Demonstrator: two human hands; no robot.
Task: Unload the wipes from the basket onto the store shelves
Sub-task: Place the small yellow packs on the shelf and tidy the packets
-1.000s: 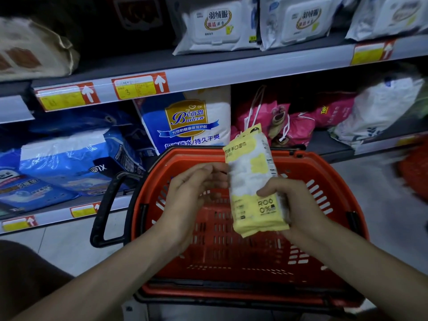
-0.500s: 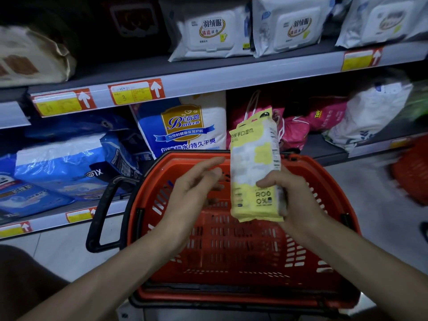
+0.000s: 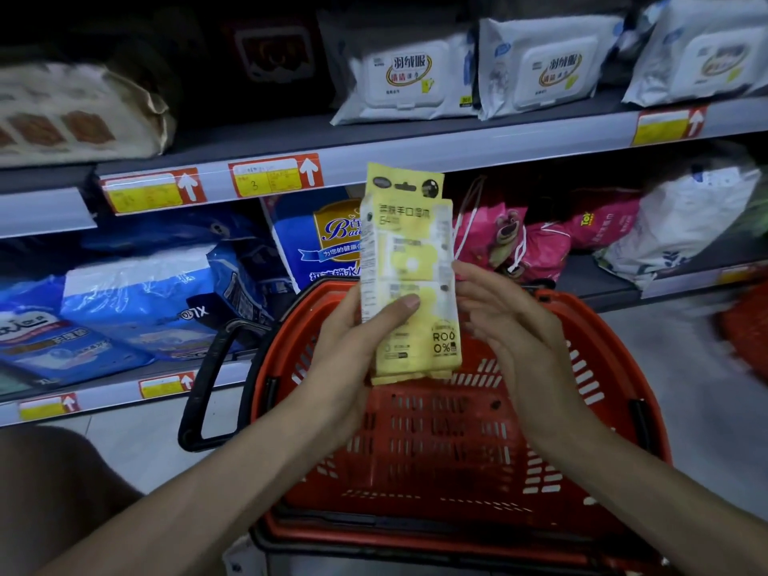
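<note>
A yellow and white pack of wipes (image 3: 409, 259) stands upright above the red basket (image 3: 602, 367). My left hand (image 3: 357, 338) grips its lower left edge, thumb across the front. Just to the right of the pack is my right hand (image 3: 498, 326), its fingers loosely spread; whether they touch the pack's right edge I cannot tell. The basket's visible inside shows nothing but its slotted floor. White wipe packs (image 3: 409, 76) lie on the upper shelf (image 3: 457, 147).
The basket's black handle (image 3: 208, 376) hangs to the left. Blue nappy bags (image 3: 137, 301) and a blue-white bag (image 3: 316, 243) fill the lower shelf on the left, pink bags (image 3: 507, 234) and a white bag (image 3: 681, 226) on the right. Grey floor lies to the right.
The pack has risen and passed from my right hand into my left. My right hand has let go and opened beside it.
</note>
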